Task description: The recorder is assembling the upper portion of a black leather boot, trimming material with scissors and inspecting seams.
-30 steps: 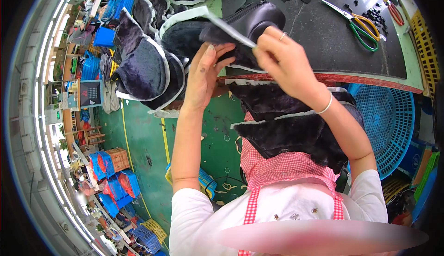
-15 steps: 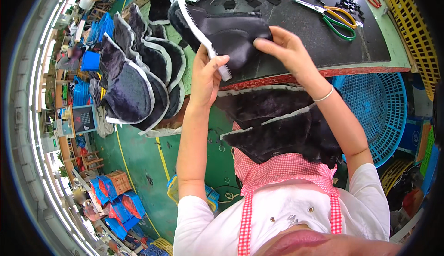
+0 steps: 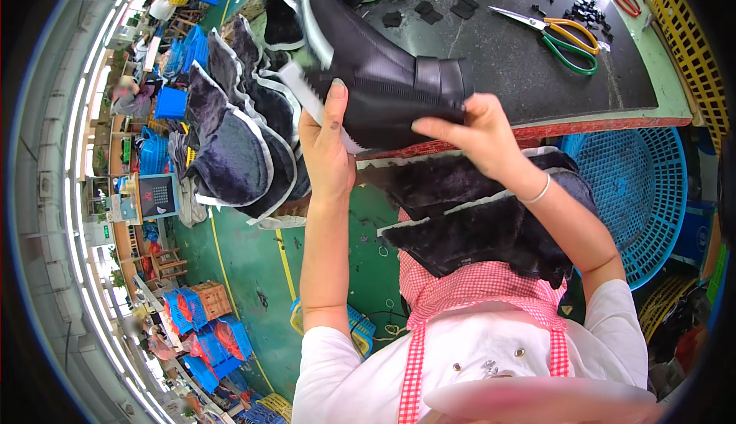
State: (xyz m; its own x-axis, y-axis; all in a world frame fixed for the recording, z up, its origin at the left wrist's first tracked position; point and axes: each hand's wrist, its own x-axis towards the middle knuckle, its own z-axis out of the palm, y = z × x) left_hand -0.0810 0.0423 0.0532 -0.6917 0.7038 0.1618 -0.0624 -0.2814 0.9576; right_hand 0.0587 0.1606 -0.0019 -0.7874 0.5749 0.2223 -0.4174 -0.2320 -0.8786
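Note:
A black leather boot upper (image 3: 379, 90) with a white zigzag-edged strip is stretched between my hands, over the near edge of the table. My left hand (image 3: 330, 148) grips its white-edged side, thumb on top. At the other end, beside a folded black band, my right hand (image 3: 487, 136) pinches the leather between thumb and fingers. Two dark fleece-lined boot pieces (image 3: 468, 228) with pale edges lie across my lap, below the hands. To the left, a pile of similar fleece-lined pieces (image 3: 234, 152) hangs over the table's edge.
On the black work mat (image 3: 529, 87) lie scissors (image 3: 571, 44) with yellow and green handles, small black squares (image 3: 428, 13) and black scraps (image 3: 590, 14). A blue plastic basket (image 3: 636, 186) stands right of my lap. A yellow crate (image 3: 694, 56) borders the table's far right.
The boot upper has been turned over in my hands, so its folded band and another side show. Both hands still grip it. The whole view has shifted slightly.

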